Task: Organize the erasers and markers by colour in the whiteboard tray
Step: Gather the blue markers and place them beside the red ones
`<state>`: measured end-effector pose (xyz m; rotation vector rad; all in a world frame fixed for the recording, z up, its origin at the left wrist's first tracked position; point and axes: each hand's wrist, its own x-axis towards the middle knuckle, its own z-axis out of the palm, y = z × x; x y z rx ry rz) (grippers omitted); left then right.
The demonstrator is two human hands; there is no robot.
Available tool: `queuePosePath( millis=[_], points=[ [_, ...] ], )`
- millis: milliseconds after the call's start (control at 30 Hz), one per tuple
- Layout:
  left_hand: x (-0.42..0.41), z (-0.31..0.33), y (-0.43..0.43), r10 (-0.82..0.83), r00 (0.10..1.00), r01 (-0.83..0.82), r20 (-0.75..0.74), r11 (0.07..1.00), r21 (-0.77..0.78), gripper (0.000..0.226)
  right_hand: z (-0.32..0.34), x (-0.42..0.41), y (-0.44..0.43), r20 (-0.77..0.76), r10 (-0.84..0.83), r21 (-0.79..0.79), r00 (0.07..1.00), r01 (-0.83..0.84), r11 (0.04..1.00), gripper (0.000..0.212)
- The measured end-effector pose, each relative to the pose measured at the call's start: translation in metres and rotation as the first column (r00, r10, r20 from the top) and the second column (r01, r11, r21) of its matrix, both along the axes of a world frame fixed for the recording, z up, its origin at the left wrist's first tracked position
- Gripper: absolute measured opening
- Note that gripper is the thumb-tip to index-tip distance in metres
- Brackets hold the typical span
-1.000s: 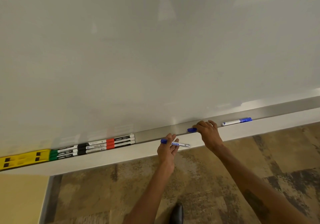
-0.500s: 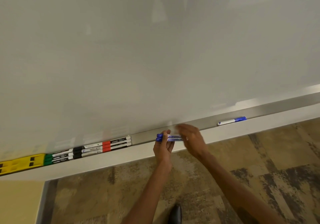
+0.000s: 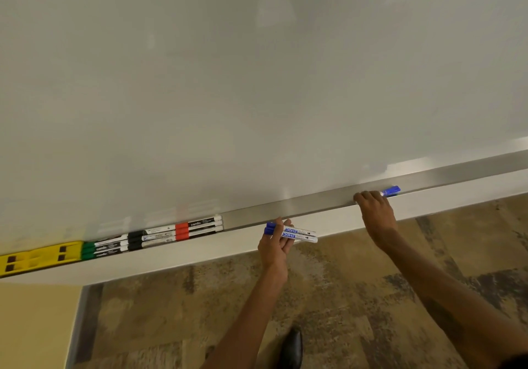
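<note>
Left hand [image 3: 275, 250]: clamped on two blue markers [image 3: 297, 234], held side by side just below the tray [image 3: 311, 201], caps pointing left.
Right hand [image 3: 375, 217]: fingers curled together over a third blue marker [image 3: 391, 191] in the tray, only the cap showing.
Sorted row: green, black and red markers [image 3: 154, 237] lined up in the tray's left stretch.
Yellow eraser [image 3: 40, 257]: far left of the tray, touching the green caps.
</note>
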<state>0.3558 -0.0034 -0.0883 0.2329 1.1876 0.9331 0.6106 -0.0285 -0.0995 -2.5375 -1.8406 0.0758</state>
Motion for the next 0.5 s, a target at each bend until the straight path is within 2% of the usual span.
queuePosePath(
  millis=[100, 167, 200, 233, 267, 333, 367, 400, 500],
  points=[
    [-0.005, -0.002, 0.001, -0.014, 1.0, 0.014, -0.003, 1.0, 0.006, 0.025, 0.017, -0.031, 0.007, -0.134, 0.067, 0.167, 0.989, -0.044, 0.985, 0.041],
    [-0.006, -0.001, 0.001, -0.002, 1.0, 0.002, 0.024, 1.0, 0.002, 0.024, 0.034, -0.059, 0.015, -0.26, 0.113, 0.349, 0.959, -0.016, 0.937, 0.028],
    [-0.007, 0.0, 0.001, 0.009, 0.999, -0.009, 0.047, 1.0, 0.002, 0.027, 0.04, -0.073, 0.018, -0.358, 0.118, 0.436, 0.926, 0.055, 0.898, 0.021],
    [-0.007, 0.001, 0.001, 0.016, 0.997, -0.016, 0.073, 1.0, 0.006, 0.031, 0.045, -0.086, 0.019, -0.5, 0.096, 0.477, 0.86, 0.181, 0.86, 0.018],
    [-0.007, 0.003, 0.001, 0.019, 0.995, -0.02, 0.095, 1.0, 0.013, 0.034, 0.048, -0.099, 0.018, -0.669, 0.06, 0.454, 0.741, 0.343, 0.823, 0.017],
    [-0.01, 0.008, 0.003, 0.027, 0.992, -0.03, 0.122, 0.999, 0.026, 0.036, 0.05, -0.123, 0.014, -0.917, 0.03, 0.271, 0.398, 0.566, 0.779, 0.016],
    [-0.012, 0.011, 0.005, 0.028, 0.992, -0.033, 0.122, 0.999, 0.033, 0.038, 0.048, -0.133, 0.012, -0.965, 0.03, 0.188, 0.261, 0.607, 0.772, 0.014],
    [-0.014, 0.013, 0.008, 0.028, 0.993, -0.033, 0.119, 0.998, 0.044, 0.039, 0.045, -0.141, 0.009, -0.983, 0.023, 0.135, 0.184, 0.622, 0.771, 0.012],
    [-0.025, 0.017, 0.014, 0.037, 0.991, -0.047, 0.127, 0.996, 0.078, 0.039, 0.04, -0.155, 0.01, -0.998, 0.0, 0.04, 0.065, 0.621, 0.783, 0.007]
  ],
)
